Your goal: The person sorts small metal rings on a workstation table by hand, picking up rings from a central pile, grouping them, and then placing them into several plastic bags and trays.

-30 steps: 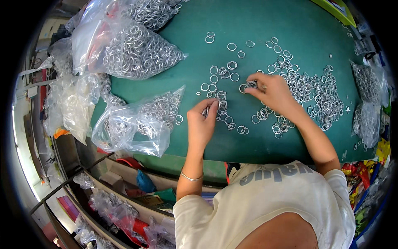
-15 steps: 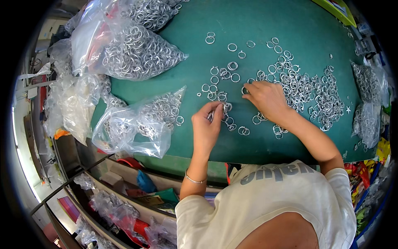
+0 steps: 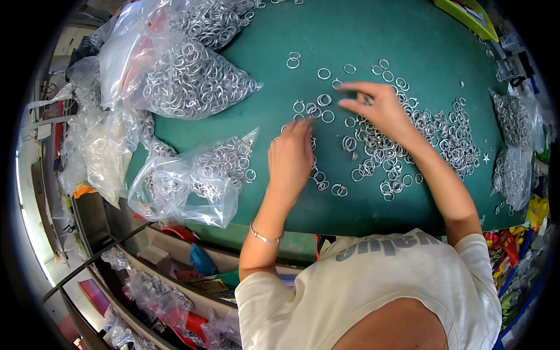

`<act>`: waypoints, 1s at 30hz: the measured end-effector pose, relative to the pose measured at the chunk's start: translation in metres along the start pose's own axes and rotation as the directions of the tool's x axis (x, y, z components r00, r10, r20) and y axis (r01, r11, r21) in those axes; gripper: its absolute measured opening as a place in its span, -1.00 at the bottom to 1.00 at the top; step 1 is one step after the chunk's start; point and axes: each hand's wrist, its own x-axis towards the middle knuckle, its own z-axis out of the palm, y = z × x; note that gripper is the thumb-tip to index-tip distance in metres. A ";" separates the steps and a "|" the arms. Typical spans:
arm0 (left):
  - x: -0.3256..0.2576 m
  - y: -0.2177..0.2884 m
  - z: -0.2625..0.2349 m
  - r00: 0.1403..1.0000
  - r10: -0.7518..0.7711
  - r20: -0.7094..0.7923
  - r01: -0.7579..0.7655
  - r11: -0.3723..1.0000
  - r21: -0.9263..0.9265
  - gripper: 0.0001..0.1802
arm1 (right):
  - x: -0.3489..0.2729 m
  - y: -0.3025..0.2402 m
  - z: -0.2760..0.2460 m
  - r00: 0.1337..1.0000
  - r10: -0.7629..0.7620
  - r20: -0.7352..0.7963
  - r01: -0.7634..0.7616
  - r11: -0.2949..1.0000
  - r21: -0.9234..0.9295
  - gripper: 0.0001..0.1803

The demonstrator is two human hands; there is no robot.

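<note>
Silver metal rings lie scattered over the green tabletop (image 3: pixel 350 210). My left hand (image 3: pixel 290 154) is closed, fingertips down among a small cluster of rings (image 3: pixel 314 111); whatever the fingers pinch is hidden beneath them. To its right, my right hand (image 3: pixel 382 111) hovers over the table with thumb and forefinger apart. Something silvery, apparently a metal ring (image 3: pixel 368 100), shows under its curled fingers. The forefinger tip is close to a single ring (image 3: pixel 337 84). A large loose pile of rings (image 3: pixel 431 131) spreads right of this hand.
Clear plastic bags full of rings (image 3: pixel 192 76) stand at the far left, with an opened bag (image 3: pixel 219 169) nearer me. More filled bags (image 3: pixel 513 119) lie along the right edge. A yellow-green tray (image 3: pixel 466 17) sits at the far right. Below the table is an open drawer (image 3: pixel 192 274).
My right hand has lifted away from the pile's left edge and moved farther from me. My left hand has shifted slightly farther, its back now turned up, fingertips lowered to the rings.
</note>
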 end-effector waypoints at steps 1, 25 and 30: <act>0.010 -0.002 0.006 1.000 -0.001 -0.028 0.002 1.000 0.030 -0.84 | 0.006 0.000 0.009 0.997 -0.069 0.029 0.073 0.985 -0.154 -0.77; 0.015 -0.019 0.009 0.989 -0.072 0.127 0.074 0.997 -0.012 -0.83 | 0.018 -0.005 -0.035 0.797 0.262 0.544 -0.595 0.495 0.634 -0.69; 0.020 -0.017 0.004 0.988 -0.071 0.135 0.079 0.995 -0.055 -0.86 | 0.016 -0.004 -0.032 0.781 0.387 0.490 -0.572 0.129 0.810 -0.68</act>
